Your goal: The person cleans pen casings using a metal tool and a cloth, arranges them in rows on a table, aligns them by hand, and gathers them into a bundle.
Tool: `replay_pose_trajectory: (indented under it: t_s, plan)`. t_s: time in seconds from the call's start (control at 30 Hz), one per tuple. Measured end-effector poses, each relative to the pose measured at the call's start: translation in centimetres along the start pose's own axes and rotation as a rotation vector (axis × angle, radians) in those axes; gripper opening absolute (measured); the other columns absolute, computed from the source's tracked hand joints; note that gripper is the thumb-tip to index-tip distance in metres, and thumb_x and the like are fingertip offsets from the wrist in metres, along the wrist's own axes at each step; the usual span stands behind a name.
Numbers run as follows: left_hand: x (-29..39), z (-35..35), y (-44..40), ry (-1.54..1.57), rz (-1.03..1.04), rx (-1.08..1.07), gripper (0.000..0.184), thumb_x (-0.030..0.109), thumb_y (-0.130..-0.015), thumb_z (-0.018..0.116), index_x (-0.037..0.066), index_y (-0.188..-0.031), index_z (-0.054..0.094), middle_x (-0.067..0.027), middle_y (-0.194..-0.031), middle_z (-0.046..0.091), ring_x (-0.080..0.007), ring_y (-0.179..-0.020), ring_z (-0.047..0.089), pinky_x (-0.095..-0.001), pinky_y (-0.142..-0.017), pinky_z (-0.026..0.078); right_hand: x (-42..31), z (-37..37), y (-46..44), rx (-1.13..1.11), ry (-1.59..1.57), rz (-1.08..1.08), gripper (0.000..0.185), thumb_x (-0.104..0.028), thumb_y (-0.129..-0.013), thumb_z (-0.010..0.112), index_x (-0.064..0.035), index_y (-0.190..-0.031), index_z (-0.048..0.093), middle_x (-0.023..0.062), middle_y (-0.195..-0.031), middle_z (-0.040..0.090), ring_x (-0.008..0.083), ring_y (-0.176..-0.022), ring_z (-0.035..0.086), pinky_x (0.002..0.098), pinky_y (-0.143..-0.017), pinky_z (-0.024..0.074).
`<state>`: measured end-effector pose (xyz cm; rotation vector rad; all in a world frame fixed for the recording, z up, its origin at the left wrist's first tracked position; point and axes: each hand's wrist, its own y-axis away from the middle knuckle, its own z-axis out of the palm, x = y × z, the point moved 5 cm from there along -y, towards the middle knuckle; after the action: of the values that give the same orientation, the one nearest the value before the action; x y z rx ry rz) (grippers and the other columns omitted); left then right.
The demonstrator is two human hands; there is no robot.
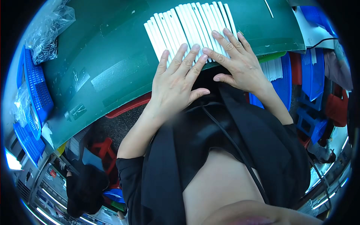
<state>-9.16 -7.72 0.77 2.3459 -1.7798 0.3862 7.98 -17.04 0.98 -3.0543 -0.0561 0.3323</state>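
Note:
A row of slim white sticks or tubes [187, 24] lies side by side on the green tabletop [112, 41], close to its front edge. Some have small dark marks near their far ends. My left hand [176, 77] rests flat over the near ends of the row's left half, fingers spread. On the right half lies my right hand [240, 60], its fingers also stretched out over the sticks. Both thumbs stick out toward each other, off the sticks. Neither hand grips anything.
A single white stick [269, 9] lies apart at the back right. Clear plastic bags with small metal parts [45, 52] sit at the far left, above a blue basket [37, 86]. Another blue basket [285, 78] holds more white sticks at right. A person [86, 183] is behind at lower left.

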Motion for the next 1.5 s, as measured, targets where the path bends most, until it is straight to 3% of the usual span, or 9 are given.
replay_pose_trajectory:
  t_s: [0.43, 0.63, 0.8, 1.1, 1.23, 1.27, 1.47, 1.5]
  plan:
    - [2.3, 0.4, -2.8, 0.050, 0.070, 0.047, 0.085, 0.067, -0.086, 0.063, 0.020, -0.155, 0.048, -0.0058, -0.165, 0.039, -0.0282, -0.154, 0.033, -0.0531, -0.125, 0.020, 3.0, -0.6, 2.4, 0.040, 0.044, 0.048, 0.081, -0.059, -0.079, 0.074, -0.0391, -0.154, 0.049, 0.0088, -0.167, 0.034, 0.0331, -0.154, 0.031, 0.0543, -0.124, 0.0254]
    - [1.9, -0.7, -0.5, 0.099, 0.122, 0.077, 0.080, 0.063, -0.091, 0.061, 0.017, -0.155, 0.049, -0.0076, -0.166, 0.038, -0.0325, -0.155, 0.031, -0.0569, -0.125, 0.018, 0.8, -0.8, 1.5, 0.058, -0.011, 0.027, 0.085, -0.059, -0.078, 0.075, -0.0390, -0.156, 0.046, 0.0073, -0.167, 0.034, 0.0311, -0.155, 0.030, 0.0559, -0.125, 0.0220]
    - [-0.2, -0.2, 2.3, 0.015, 0.010, -0.022, 0.089, 0.060, -0.087, 0.066, 0.014, -0.159, 0.040, -0.0141, -0.168, 0.030, -0.0367, -0.156, 0.024, -0.0581, -0.125, 0.014, -1.7, 0.1, 0.6, 0.008, -0.035, -0.009, 0.088, -0.059, -0.077, 0.077, -0.0372, -0.156, 0.046, 0.0055, -0.167, 0.034, 0.0290, -0.155, 0.031, 0.0580, -0.125, 0.0208]
    - [2.0, 0.9, -1.2, 0.019, 0.104, 0.015, 0.092, 0.066, -0.089, 0.060, 0.010, -0.159, 0.040, -0.0124, -0.166, 0.035, -0.0301, -0.156, 0.028, -0.0560, -0.125, 0.019, 1.0, 0.1, 2.7, 0.040, 0.059, 0.069, 0.086, -0.058, -0.079, 0.076, -0.0394, -0.156, 0.044, 0.0028, -0.168, 0.033, 0.0283, -0.155, 0.030, 0.0566, -0.126, 0.0197]
    - [3.5, 1.4, -3.4, 0.024, 0.173, 0.057, 0.091, 0.068, -0.090, 0.058, 0.008, -0.157, 0.043, -0.0109, -0.165, 0.039, -0.0299, -0.153, 0.034, -0.0546, -0.123, 0.025, 3.3, -0.5, 4.2, 0.088, 0.078, 0.099, 0.085, -0.055, -0.080, 0.077, -0.0395, -0.156, 0.044, 0.0037, -0.167, 0.034, 0.0318, -0.153, 0.032, 0.0548, -0.124, 0.0260]
    - [3.8, 1.4, -3.9, 0.029, 0.191, 0.076, 0.091, 0.068, -0.090, 0.058, 0.008, -0.156, 0.044, -0.0103, -0.164, 0.040, -0.0300, -0.152, 0.037, -0.0544, -0.122, 0.028, 3.7, -0.7, 4.6, 0.094, 0.113, 0.100, 0.084, -0.052, -0.080, 0.078, -0.0378, -0.156, 0.046, 0.0050, -0.167, 0.035, 0.0335, -0.152, 0.034, 0.0525, -0.123, 0.0306]
    - [4.6, 0.8, -5.8, 0.109, 0.242, 0.142, 0.083, 0.062, -0.093, 0.060, 0.010, -0.156, 0.045, -0.0150, -0.163, 0.040, -0.0353, -0.152, 0.036, -0.0550, -0.122, 0.028, 5.2, -1.6, 5.4, 0.156, 0.023, 0.049, 0.082, -0.060, -0.084, 0.071, -0.0235, -0.154, 0.050, 0.0103, -0.167, 0.034, 0.0372, -0.153, 0.031, 0.0496, -0.123, 0.0300]
    - [4.0, 0.0, -5.9, 0.087, 0.228, 0.178, 0.074, 0.054, -0.097, 0.059, 0.010, -0.155, 0.045, -0.0178, -0.162, 0.041, -0.0379, -0.152, 0.035, -0.0564, -0.122, 0.027, 5.4, -1.8, 5.4, 0.180, -0.018, 0.038, 0.082, -0.060, -0.084, 0.070, -0.0224, -0.155, 0.050, 0.0104, -0.167, 0.034, 0.0376, -0.153, 0.031, 0.0497, -0.123, 0.0299]
